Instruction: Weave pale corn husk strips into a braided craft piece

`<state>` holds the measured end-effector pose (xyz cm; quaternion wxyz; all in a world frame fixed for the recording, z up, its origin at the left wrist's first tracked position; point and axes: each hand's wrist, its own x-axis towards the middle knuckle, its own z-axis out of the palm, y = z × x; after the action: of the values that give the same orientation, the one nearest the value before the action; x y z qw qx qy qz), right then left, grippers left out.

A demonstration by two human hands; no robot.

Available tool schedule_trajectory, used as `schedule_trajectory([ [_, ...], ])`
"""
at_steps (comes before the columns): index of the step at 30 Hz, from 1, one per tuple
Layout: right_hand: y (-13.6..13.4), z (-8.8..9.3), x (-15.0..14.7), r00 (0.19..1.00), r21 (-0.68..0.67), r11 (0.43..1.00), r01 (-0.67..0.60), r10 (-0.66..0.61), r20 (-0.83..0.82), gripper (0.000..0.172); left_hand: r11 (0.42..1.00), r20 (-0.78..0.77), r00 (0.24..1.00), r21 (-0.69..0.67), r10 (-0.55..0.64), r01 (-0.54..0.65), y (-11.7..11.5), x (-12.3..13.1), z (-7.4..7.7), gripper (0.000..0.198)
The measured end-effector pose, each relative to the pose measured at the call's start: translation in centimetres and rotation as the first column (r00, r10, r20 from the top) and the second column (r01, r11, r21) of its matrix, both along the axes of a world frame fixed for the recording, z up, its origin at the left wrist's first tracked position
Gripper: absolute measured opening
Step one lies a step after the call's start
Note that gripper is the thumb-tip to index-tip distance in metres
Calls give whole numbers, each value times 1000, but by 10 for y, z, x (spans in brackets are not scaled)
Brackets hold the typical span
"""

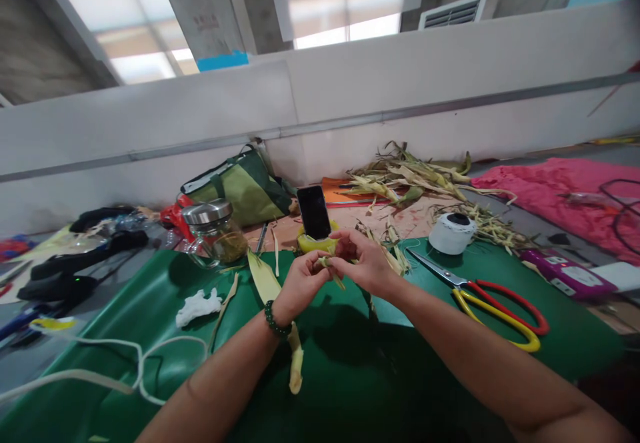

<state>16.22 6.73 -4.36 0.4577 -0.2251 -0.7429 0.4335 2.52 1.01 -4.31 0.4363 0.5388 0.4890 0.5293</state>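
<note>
My left hand (303, 284) and my right hand (364, 261) meet above the green mat (345, 363). Both are closed on a small pale-green piece of corn husk (327, 262), pinched between thumbs and fingers. A short end of it pokes out below the fingertips. A dark bead bracelet (275, 320) circles my left wrist. Under that wrist lies a long corn husk leaf (263, 278), and a pale stalk end (295, 366) shows just below the wrist. Right behind my hands, a phone (314, 212) leans upright in a yellow holder (313, 243).
Scissors (470, 283) with red and yellow handles lie at right beside a white roll (452, 233). A glass jar (213, 230), white tissue (199, 308) and white cable (143, 356) are at left. Behind are a green bag (240, 186), dried husks (400, 170) and pink cloth (565, 190).
</note>
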Motion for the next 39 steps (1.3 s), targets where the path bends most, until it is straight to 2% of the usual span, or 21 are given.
schedule_trajectory([
  [3, -3, 4, 2, 999, 104, 994, -39, 35, 37, 35, 995, -143, 988, 88, 49, -36, -1, 0, -1, 13],
  [5, -4, 5, 3, 992, 190, 981, -50, 27, 123, 25, 985, -267, 958, 160, 102, -60, -3, 1, -1, 11],
  [7, -4, 4, 3, 979, 267, 962, -50, -5, 202, 11, 979, -362, 922, 192, 139, -72, -4, 2, -2, 17],
  [9, -3, 1, 1, 968, 326, 944, -40, -44, 247, 8, 980, -433, 889, 185, 149, -75, -4, 2, -4, 21],
  [16, 1, -5, -1, 945, 341, 938, -66, -51, 324, 13, 981, -529, 833, 180, 160, -74, -4, 1, -6, 18],
  [19, -1, 1, 0, 975, 305, 951, -42, -29, 222, 9, 987, -498, 862, 160, 96, -17, -3, 2, -10, 14],
  [22, -1, 8, 1, 995, 222, 975, -30, 9, 96, 8, 998, -419, 908, 59, -9, 36, -1, 3, -15, 2],
  [24, 1, 9, 1, 998, 173, 984, -31, 23, 52, 11, 994, -329, 938, -33, -108, 103, -1, 3, -15, 8],
  [27, 10, 7, 3, 999, 83, 996, 18, -21, 33, 17, 965, -133, 964, -157, -231, 210, -2, 2, -7, 14],
  [30, 20, 6, 9, 998, -18, 999, 47, -46, 52, 28, 953, 10, 974, -208, -225, 222, -4, 0, 5, 25],
  [32, 22, 8, 12, 996, -59, 998, -8, 14, 92, 29, 952, 51, 977, -221, -205, 211, -5, -1, 10, 29],
  [35, 20, 10, 14, 980, -91, 990, -108, 122, 160, 22, 953, 40, 978, -220, -204, 208, -6, -2, 11, 23],
  [39, 15, 9, 11, 976, -47, 993, -105, 112, 187, 17, 950, -2, 971, -207, -238, 233, -5, -2, 9, 25],
])
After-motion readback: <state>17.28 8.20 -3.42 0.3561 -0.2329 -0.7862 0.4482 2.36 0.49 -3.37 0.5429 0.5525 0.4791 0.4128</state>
